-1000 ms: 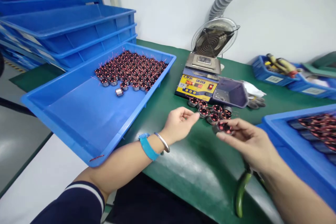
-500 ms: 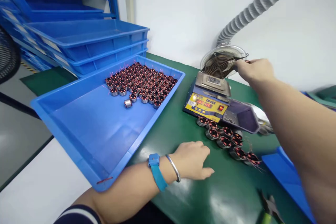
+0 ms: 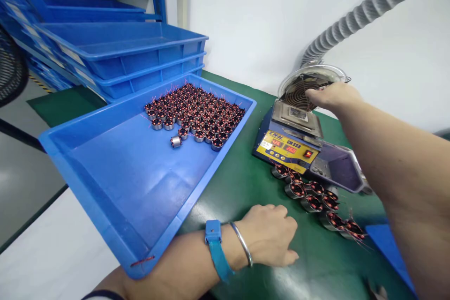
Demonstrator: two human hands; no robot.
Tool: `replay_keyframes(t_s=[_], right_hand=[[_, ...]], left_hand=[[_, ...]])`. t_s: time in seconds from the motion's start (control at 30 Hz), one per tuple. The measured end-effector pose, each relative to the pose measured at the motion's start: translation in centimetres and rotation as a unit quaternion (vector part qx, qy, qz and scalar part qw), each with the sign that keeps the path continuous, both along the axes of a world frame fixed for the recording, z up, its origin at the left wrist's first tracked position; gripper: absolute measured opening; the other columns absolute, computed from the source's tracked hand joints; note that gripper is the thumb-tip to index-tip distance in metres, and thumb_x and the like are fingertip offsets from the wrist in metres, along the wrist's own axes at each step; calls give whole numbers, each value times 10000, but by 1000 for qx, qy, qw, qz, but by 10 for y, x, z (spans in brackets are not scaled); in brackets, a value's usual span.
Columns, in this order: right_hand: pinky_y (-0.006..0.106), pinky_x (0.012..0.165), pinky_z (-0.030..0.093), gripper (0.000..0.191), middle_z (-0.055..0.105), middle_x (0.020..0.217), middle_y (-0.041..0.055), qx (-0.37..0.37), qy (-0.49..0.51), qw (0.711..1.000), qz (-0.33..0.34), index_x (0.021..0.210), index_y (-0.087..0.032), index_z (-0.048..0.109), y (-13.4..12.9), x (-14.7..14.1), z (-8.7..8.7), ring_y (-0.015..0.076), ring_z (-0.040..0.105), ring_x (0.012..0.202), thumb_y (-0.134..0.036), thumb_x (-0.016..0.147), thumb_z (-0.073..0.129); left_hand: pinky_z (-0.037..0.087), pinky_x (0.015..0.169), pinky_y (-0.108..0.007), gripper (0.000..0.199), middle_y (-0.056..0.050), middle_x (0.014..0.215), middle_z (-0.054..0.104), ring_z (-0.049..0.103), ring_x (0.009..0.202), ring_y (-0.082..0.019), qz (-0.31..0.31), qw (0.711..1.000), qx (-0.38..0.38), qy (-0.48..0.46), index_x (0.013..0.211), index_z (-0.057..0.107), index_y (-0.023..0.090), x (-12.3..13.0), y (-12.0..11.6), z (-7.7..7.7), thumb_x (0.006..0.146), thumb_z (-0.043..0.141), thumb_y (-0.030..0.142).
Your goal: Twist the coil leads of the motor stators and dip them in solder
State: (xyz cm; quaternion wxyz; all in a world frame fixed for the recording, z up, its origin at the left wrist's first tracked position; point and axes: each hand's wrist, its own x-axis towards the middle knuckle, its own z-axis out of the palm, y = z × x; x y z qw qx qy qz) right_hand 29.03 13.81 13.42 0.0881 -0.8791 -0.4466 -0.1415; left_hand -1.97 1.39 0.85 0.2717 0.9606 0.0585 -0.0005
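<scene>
1. Our right hand (image 3: 332,96) hid part of the grille (image 3: 298,97); we could not tell whether it held anything.
2. We could not see the palm of our left hand (image 3: 272,234).
3. Our right forearm (image 3: 390,164) covered part of the blue bin (image 3: 388,251).
4. Edges cut off the fan (image 3: 12,68) and hose (image 3: 369,16).
5. We saw only a blurred tool (image 3: 378,293) at the bottom edge.

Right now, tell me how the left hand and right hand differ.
The left hand is low at the bench; the right hand is raised by the round grille. The left hand's wrist wears a bangle and blue strap; the right hand's wrist shows neither. The left hand's thumb points rightward in the picture, the right hand's leftward. Both are ungloved.
</scene>
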Motion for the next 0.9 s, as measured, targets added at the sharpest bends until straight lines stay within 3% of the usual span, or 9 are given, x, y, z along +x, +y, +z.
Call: replay_keyframes(t_s=[0.1,0.17,0.27,0.37,0.67,0.8,0.9], right_hand=[[403,693,437,1037,619,1056,377,-38,28,997,-63,1060,221,625,1,-14,0,441,618,1107,-736,792,325],[430,786,463,918,608,1120,390,-48,38,993,-97,1152,175,616,4,-22,0,435,601,1161,-665,832,432],[485,877,476,722,589,1201,396,-55,49,988,-133,1234,97,607,10,-29,-1,435,585,1197,-510,845,574],[505,912,471,676,580,1251,376,-60,59,986,-144,1266,62,599,13,-32,-1,444,565,1221,-470,848,600],[490,909,439,614,594,1219,363,-27,81,985,-150,1190,38,629,10,-34,1,418,566,1194,-441,807,653],[495,897,421,539,593,1200,371,30,96,985,-139,1119,38,653,2,-32,11,415,570,1171,-400,804,656],[474,842,426,418,645,1045,311,96,124,980,-126,932,-5,691,-10,-27,18,371,611,1057,-404,814,651]], left_hand=[[571,748,-347,415,-154,1059,659,666,963,-276,-6,1000,0,4,1066,681,113,0,-1,1,824,650,449],[569,748,-342,412,-153,1061,660,666,963,-273,-2,1000,3,0,1067,680,114,-1,-1,1,833,643,451],[566,769,-334,395,-146,1070,660,663,970,-263,-3,1000,9,4,1075,676,115,-2,-1,3,847,631,435],[564,795,-331,413,-139,1086,656,656,989,-259,-9,1000,9,12,1104,665,115,-2,-1,5,858,619,442],[573,791,-344,428,-144,1085,656,664,983,-271,-10,1000,-1,16,1099,665,115,0,1,3,832,648,449],[569,828,-354,425,-146,1083,654,665,996,-273,-9,1000,-11,13,1091,659,111,0,2,3,834,645,449],[561,859,-355,437,-148,1103,643,657,1034,-276,-15,999,-17,24,1111,645,110,0,4,3,843,628,455]])
